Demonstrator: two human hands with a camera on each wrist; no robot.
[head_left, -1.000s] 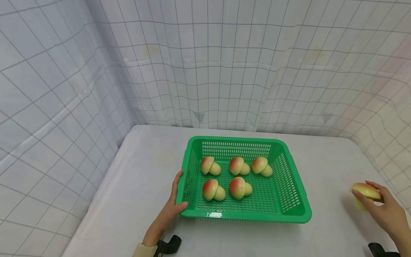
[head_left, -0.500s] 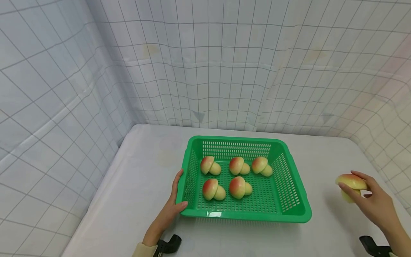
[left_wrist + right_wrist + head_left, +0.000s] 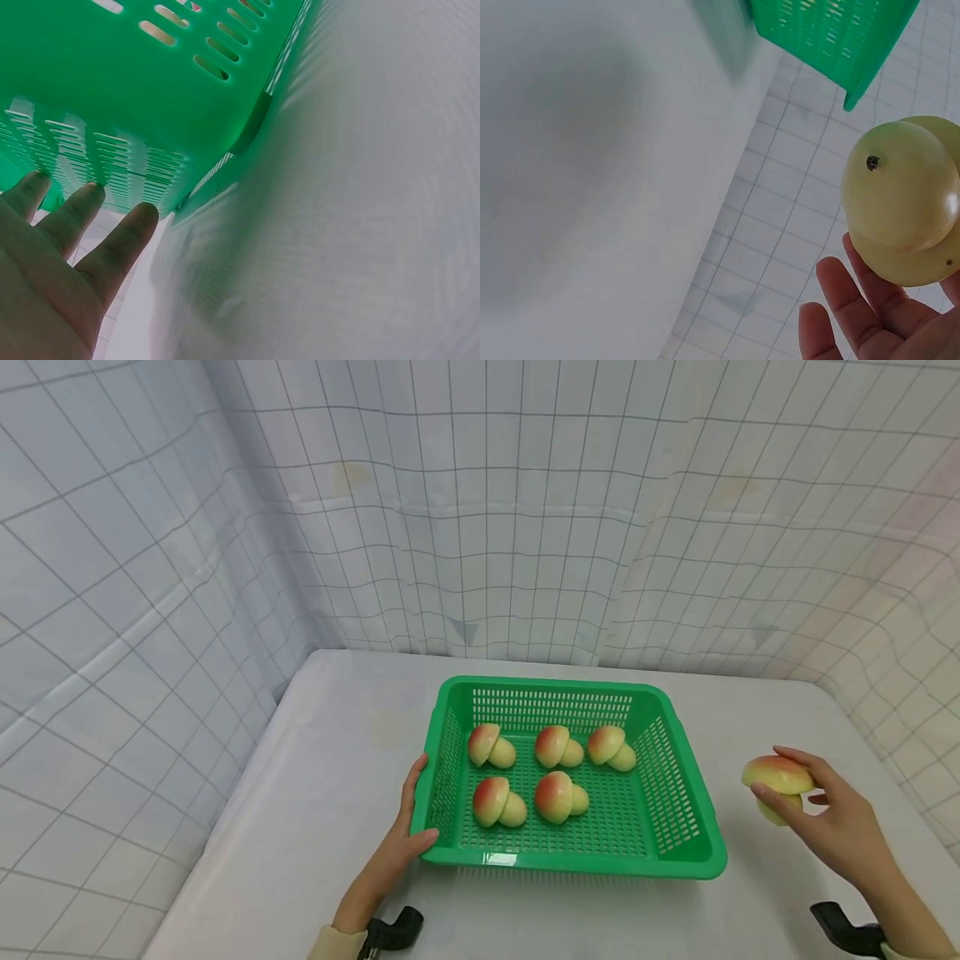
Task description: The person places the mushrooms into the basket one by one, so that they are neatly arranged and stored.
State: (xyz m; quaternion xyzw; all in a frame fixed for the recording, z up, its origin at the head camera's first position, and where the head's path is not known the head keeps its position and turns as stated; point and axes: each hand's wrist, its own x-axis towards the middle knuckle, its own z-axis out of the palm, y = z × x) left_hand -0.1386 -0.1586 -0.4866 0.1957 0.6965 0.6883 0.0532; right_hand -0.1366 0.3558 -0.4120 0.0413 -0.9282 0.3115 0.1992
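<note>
A green plastic basket [image 3: 577, 865] stands on the white-covered table, with several model mushrooms [image 3: 556, 797] inside, all red-and-yellow capped with pale stems. At its front left corner is my left hand [image 3: 393, 852], the thumb lying over the rim. In the left wrist view, its straight fingers [image 3: 120, 247] touch the outer wall. To the right of the basket my right hand [image 3: 840, 818] pinches another model mushroom [image 3: 776, 772] by its cap, above the table, stem down. The right wrist view shows the round stem end [image 3: 900, 187] with a small dark spot, and other fingers extended below it.
White grid-patterned cloth [image 3: 480, 527] hangs behind the table and along both sides. The white tabletop [image 3: 352, 735] spreads around the basket. Each wrist wears a black device [image 3: 397, 929].
My right hand has carried its mushroom leftward and slightly farther back, closer to the basket. My left hand, the basket and the mushrooms inside have stayed in place.
</note>
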